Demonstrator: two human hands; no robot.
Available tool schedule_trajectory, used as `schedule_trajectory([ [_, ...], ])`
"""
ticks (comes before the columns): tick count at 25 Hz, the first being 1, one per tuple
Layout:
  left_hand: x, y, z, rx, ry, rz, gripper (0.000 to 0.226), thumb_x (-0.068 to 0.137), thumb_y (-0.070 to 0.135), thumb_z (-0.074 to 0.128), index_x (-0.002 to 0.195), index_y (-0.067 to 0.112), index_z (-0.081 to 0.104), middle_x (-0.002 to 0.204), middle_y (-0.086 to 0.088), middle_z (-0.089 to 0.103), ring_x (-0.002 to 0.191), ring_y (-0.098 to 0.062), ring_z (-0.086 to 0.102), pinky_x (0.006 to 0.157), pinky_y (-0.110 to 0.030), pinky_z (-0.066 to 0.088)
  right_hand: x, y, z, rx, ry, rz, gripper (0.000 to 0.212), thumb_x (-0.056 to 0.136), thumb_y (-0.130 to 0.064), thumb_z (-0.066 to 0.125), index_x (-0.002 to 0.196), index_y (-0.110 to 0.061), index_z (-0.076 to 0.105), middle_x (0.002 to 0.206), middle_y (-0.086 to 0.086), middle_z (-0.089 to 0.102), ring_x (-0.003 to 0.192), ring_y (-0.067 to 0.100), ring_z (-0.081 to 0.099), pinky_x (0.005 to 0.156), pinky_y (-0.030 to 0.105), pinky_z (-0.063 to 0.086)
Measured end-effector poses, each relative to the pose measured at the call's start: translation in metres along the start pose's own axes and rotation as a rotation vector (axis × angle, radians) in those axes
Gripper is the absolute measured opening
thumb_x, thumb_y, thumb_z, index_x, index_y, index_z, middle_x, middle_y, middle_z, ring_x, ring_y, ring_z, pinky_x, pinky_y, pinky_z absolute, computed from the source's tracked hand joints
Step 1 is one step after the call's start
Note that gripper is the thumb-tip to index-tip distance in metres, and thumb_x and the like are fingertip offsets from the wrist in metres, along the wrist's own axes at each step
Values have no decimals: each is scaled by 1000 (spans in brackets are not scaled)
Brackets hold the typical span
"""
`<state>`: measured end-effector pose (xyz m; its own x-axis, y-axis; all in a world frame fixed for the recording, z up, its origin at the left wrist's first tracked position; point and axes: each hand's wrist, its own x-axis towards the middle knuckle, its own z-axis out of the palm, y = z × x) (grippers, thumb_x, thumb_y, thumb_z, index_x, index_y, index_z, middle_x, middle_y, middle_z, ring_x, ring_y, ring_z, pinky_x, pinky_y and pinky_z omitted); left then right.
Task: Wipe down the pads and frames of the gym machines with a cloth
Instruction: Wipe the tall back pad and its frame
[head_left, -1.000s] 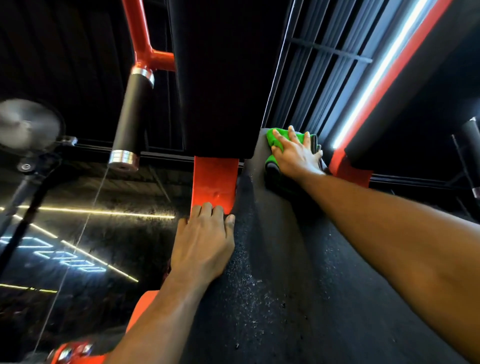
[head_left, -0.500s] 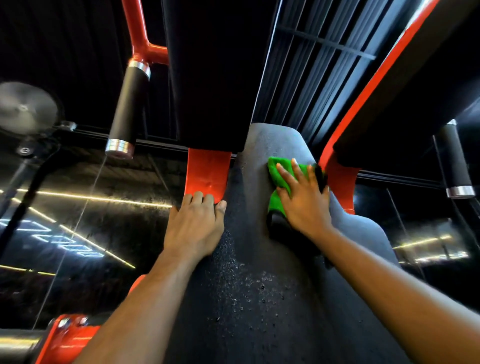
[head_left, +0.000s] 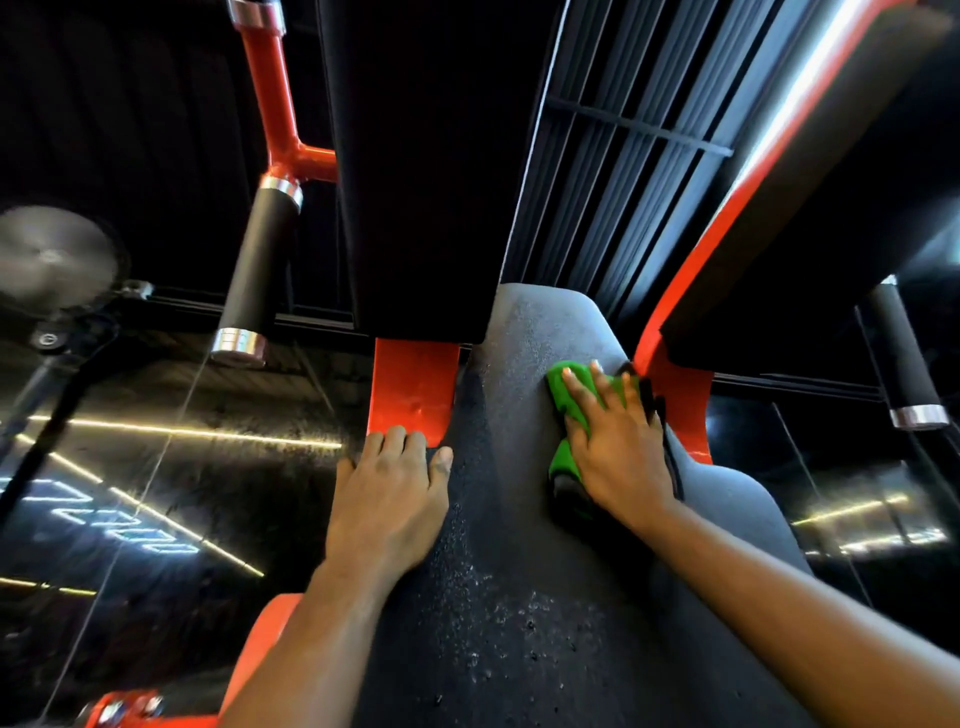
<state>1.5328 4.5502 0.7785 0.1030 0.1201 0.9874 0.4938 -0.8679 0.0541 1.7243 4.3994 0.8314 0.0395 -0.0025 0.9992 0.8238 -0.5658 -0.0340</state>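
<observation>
Cloth (head_left: 562, 460) lay under right grip (head_left: 618, 452), fingers (head_left: 577, 392) flat, pressing it on pad (head_left: 509, 364); left grip (head_left: 387, 499) released, resting flat. Risk: unclamped cloth could bunch or slip toward frame (head_left: 675, 395) just beside that grip.

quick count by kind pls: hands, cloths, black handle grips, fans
hands: 2, left hand and right hand
green cloth: 1
black grips: 2, left grip and right grip
fan: 1
total: 6

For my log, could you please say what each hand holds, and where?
Neither grips anything: right hand presses the cloth flat on the pad; left hand rests at its edge.
</observation>
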Motion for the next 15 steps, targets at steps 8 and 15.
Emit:
schedule_trajectory([
  [8,-2,-1,10,-21,144,-5,34,103,46,20,100,28,49,104,10,50,105,-13,47,92,-38,38,174,-32,-3,175,-135,65,52,103,-42,38,154,-45,30,168,-12,13,155,30,7,115,70,14],
  [15,-3,1,10,-41,134,-15,37,104,42,22,102,25,54,104,7,53,105,-16,47,92,-39,36,109,-45,7,211,-18,-296,47,99,-40,44,145,-47,46,162,-19,28,152,19,22,122,52,22],
])
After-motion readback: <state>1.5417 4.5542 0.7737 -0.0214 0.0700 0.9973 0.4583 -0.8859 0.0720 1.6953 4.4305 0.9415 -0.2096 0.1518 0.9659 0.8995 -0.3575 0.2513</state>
